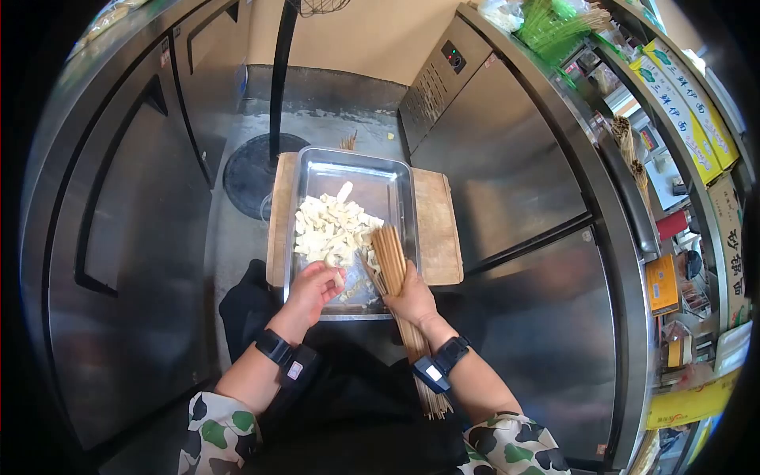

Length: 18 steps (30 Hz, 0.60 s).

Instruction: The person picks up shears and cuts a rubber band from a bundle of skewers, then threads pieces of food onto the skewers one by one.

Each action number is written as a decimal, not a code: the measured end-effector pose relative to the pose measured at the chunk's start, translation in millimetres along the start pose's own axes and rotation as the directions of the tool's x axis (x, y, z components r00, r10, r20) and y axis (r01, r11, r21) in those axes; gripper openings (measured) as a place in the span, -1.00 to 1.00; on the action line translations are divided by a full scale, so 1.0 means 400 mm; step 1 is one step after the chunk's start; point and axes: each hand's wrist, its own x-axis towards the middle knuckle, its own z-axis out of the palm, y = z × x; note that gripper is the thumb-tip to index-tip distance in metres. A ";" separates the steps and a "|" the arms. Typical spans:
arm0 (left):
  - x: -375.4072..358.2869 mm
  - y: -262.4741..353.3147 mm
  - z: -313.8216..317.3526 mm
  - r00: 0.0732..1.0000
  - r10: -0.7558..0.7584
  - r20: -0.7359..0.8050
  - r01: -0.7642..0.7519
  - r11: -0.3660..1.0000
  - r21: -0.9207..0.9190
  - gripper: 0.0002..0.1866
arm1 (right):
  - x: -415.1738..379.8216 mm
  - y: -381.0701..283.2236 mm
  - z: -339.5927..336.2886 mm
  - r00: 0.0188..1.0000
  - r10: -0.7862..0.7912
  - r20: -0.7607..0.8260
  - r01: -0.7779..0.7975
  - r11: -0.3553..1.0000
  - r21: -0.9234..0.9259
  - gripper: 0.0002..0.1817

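Note:
A steel tray (393, 180) rests on a wooden board (441, 237) over my lap. It holds several pale, flat food pieces (332, 226) heaped at its middle and left. My left hand (313, 289) is at the tray's near edge, its fingers closed on one pale piece (336, 261). My right hand (412, 299) grips a bundle of bamboo skewers (390, 257) whose tips lie in the tray; the bundle's long ends run back past my wrist. Both wrists wear black bands.
Stainless steel cabinet doors stand close on the left (134, 237) and right (514, 182). A round black drain cover (249, 170) lies on the floor beyond the board. Shelves with packages (689, 119) and green skewers (554, 28) fill the right edge.

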 end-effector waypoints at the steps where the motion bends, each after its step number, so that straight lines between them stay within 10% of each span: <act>1: 0.002 -0.003 0.002 1.000 -0.008 0.007 0.007 1.000 0.018 -0.89 | 0.006 0.008 -0.002 1.000 0.006 0.002 -0.006 0.999 0.045 -0.03; 18: 0.012 -0.053 0.045 0.982 -0.117 0.151 0.123 0.992 -0.034 -0.77 | -0.020 -0.022 -0.047 0.997 -0.035 -0.076 0.060 0.932 0.357 -0.34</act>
